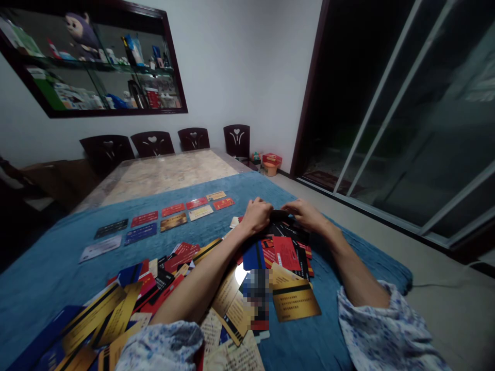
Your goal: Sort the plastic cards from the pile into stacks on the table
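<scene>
My left hand (pixel 258 214) is closed at the far end of a heap of cards, its fingers curled at the left end of a dark card (pixel 280 213). At that card's right end, my right hand (pixel 306 214) has its thumb and fingers pinched together. Black cards (pixel 284 230) lie just below both hands. Nearer me in the heap are a red card (pixel 286 253), a blue card (pixel 253 256) and a gold card (pixel 297 300) with a dark stripe. My left forearm crosses the heap and hides part of it. One patch of the heap is blurred out.
Two rows of cards, among them a black card (pixel 111 228) and a white card (pixel 100 248), lie left of my hands on the blue cloth (pixel 50 268). Beyond it is the bare marble-patterned tabletop (pixel 174 167). Dark chairs (pixel 236 140) stand behind; a sliding glass door (pixel 425 129) is at right.
</scene>
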`<control>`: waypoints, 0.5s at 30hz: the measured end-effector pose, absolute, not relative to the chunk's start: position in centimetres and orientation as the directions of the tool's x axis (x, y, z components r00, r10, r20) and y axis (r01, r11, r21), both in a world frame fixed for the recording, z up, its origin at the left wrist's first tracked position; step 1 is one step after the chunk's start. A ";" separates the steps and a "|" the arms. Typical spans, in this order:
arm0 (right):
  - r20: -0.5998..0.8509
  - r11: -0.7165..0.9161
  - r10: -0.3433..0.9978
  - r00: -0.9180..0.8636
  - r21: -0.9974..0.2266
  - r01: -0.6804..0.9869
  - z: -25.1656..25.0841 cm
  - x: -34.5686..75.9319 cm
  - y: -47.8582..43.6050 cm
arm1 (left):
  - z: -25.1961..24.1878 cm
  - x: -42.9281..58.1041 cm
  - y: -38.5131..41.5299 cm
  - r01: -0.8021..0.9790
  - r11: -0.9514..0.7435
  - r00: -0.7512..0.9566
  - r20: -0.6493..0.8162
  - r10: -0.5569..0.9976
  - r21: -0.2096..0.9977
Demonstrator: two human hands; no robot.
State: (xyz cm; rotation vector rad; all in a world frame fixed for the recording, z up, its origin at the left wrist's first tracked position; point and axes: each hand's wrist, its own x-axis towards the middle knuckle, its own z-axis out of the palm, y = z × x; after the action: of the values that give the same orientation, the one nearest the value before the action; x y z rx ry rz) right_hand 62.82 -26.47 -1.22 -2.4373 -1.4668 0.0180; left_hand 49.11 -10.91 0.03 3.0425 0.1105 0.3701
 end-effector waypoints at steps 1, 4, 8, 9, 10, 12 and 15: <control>0.159 -0.435 0.862 0.481 -0.254 0.864 -1.2 62.7 -26.4 | 0.1 49.1 -10.8 0.075 -0.993 0.965 0.243 0.096 0.092; 0.211 -0.443 0.844 0.493 -0.245 0.862 -1.3 62.4 -26.1 | 0.1 49.1 -10.6 0.108 -0.986 0.957 0.254 0.137 0.126; 0.262 -0.445 0.825 0.501 -0.245 0.861 -1.6 62.1 -25.8 | -0.1 49.2 -10.4 0.144 -0.973 0.941 0.279 0.190 0.178; 0.275 -0.449 0.819 0.504 -0.241 0.861 -1.7 62.0 -25.7 | -0.1 49.2 -10.3 0.150 -0.971 0.937 0.286 0.199 0.186; 0.289 -0.452 0.813 0.505 -0.233 0.861 -1.8 62.0 -25.7 | -0.2 49.2 -10.3 0.155 -0.969 0.934 0.292 0.207 0.192; 0.308 -0.461 0.804 0.508 -0.217 0.861 -2.0 61.8 -25.6 | -0.2 49.2 -10.2 0.166 -0.965 0.928 0.299 0.222 0.201; 0.311 -0.492 0.790 0.528 -0.194 0.849 -2.0 61.5 -25.3 | -0.2 49.2 -10.2 0.185 -0.960 0.918 0.312 0.246 0.211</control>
State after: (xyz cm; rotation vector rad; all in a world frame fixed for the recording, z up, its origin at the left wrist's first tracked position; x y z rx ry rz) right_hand 61.47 -25.34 -2.04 -2.4495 -1.3605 -0.2586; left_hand 49.15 -10.20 -0.24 2.9010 0.3282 0.5061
